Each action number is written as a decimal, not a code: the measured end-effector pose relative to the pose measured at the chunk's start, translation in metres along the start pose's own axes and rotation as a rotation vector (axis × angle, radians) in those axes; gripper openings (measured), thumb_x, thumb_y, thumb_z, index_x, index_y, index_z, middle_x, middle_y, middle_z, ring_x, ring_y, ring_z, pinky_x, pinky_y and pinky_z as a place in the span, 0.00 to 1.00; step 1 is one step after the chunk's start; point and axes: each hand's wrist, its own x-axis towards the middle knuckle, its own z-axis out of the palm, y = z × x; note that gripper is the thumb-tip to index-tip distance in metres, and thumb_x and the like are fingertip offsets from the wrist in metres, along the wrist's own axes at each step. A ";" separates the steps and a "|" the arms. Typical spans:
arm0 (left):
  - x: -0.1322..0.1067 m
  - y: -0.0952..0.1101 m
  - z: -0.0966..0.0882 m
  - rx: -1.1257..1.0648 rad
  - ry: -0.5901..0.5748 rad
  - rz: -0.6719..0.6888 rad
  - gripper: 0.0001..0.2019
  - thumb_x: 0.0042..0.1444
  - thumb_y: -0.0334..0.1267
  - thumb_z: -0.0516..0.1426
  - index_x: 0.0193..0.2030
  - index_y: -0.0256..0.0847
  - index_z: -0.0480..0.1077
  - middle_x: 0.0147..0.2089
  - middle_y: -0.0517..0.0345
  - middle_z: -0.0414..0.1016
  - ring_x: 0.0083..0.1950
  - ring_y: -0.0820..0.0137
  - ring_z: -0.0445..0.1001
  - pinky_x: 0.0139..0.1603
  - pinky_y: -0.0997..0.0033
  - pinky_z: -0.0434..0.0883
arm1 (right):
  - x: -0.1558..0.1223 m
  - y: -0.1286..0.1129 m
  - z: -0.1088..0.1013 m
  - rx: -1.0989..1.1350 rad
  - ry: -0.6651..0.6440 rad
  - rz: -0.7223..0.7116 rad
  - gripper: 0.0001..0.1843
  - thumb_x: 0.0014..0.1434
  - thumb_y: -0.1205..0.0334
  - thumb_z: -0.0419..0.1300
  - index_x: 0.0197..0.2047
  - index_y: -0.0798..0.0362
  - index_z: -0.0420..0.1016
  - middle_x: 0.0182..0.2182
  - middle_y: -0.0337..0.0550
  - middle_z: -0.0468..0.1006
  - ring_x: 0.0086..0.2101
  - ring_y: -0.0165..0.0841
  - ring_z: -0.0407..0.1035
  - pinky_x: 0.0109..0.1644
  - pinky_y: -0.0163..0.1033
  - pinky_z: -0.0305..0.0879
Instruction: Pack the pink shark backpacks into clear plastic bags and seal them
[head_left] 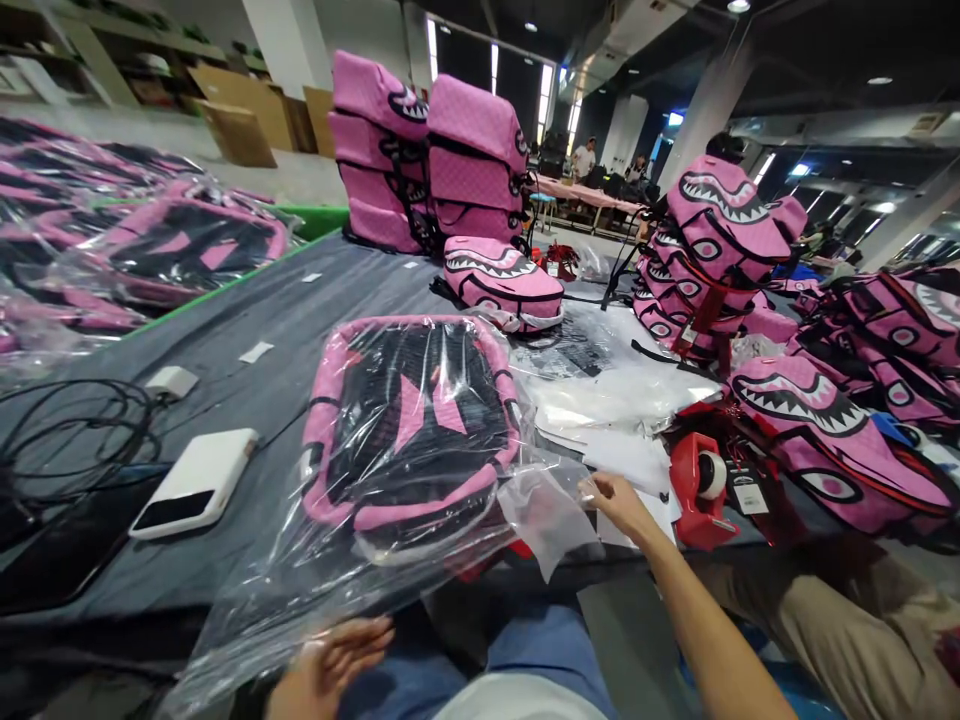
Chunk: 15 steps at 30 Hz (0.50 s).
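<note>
In front of me a black-and-pink backpack (416, 430) lies flat inside a clear plastic bag (270, 600), its back panel with pink patches facing up. The bag's loose end trails toward my lap. My left hand (334, 660) is low beside that end, palm partly up, fingers loosely stretched and slightly blurred. To the right of the backpack, my right hand (616, 502) is closed in a pinch at the edge of a translucent white sheet (551, 515). That sheet overlaps the bag's lower right corner.
Pink shark-face backpacks stand in stacks (476, 150) behind and at right (720, 240). A red tape dispenser (701, 490) and plastic sleeves (622, 400) lie right. A white power bank (196, 483) and black cables (82, 430) are left. Bagged backpacks (187, 245) fill the far left.
</note>
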 end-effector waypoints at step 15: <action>-0.039 0.015 0.101 0.363 -0.657 0.381 0.25 0.59 0.63 0.55 0.48 0.46 0.77 0.26 0.61 0.77 0.29 0.65 0.77 0.37 0.69 0.77 | -0.063 0.011 0.017 -0.221 0.116 0.016 0.17 0.62 0.48 0.61 0.40 0.54 0.78 0.34 0.48 0.79 0.35 0.41 0.74 0.38 0.41 0.70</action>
